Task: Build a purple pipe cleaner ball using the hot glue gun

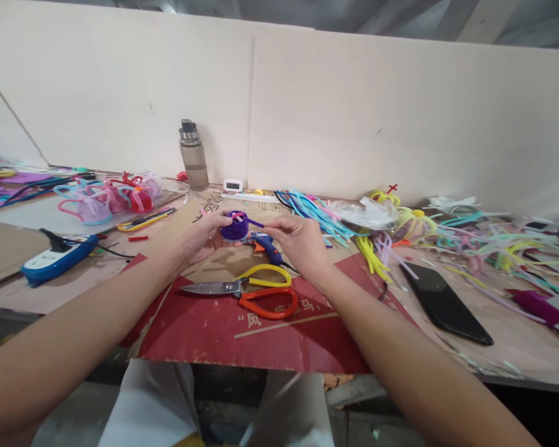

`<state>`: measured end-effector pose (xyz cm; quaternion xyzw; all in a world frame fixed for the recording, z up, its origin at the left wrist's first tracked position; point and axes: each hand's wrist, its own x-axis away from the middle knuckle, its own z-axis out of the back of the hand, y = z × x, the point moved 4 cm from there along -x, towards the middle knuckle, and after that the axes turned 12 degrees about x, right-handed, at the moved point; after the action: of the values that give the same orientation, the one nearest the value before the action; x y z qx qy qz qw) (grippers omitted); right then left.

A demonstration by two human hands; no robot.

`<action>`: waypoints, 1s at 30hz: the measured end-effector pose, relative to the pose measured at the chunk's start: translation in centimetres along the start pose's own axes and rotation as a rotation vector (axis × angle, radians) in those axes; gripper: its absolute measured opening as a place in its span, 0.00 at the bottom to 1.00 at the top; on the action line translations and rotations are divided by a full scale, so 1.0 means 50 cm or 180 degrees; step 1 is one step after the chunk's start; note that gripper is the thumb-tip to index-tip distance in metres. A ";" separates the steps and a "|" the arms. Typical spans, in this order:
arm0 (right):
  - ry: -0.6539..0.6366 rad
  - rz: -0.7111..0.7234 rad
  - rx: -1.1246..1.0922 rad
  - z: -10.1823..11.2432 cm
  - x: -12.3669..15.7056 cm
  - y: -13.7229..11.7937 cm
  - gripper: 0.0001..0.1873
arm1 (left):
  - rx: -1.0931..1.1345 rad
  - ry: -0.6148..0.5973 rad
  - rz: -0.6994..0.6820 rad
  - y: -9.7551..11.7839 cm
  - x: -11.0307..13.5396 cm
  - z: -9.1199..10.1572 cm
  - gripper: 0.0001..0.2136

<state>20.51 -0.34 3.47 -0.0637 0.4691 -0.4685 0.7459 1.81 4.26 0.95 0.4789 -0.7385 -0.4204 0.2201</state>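
My left hand (205,237) is closed around a small purple pipe-cleaner coil (235,230), wound into a cup-like shape with a bit of pink at its top. From the coil a loose purple pipe-cleaner end (255,223) runs right, pinched between the fingertips of my right hand (302,242). Just behind and below the hands lies a blue glue gun (271,249) with an orange trigger, partly hidden by my right hand. Scissors (233,288) with one yellow and one red handle rest nearer me on a red printed cardboard sheet (190,335).
Finished-looking pipe-cleaner pieces (93,208), a yellow cutter (144,220) and a blue-and-white power strip (60,257) lie left. A bottle (194,158) and small clock (233,185) stand behind. Rightward are blue pipe cleaners (317,214), yellow ones (371,256) and a black phone (447,303).
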 end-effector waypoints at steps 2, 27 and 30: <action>0.0093 0.0253 0.0245 0.002 0.002 -0.007 0.05 | 0.0016 0.0033 -0.0014 -0.001 -0.001 0.001 0.11; 0.0122 0.1042 0.1284 -0.014 0.019 -0.025 0.11 | -0.0146 -0.0100 0.0020 -0.008 -0.005 0.008 0.12; 0.0157 0.1060 0.1288 -0.013 0.019 -0.025 0.11 | -0.0177 -0.0103 0.0012 -0.006 -0.003 0.006 0.13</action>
<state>19.35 -1.51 3.19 0.1762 0.3879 -0.4250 0.7987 1.81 4.47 0.56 0.4643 -0.7309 -0.4482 0.2221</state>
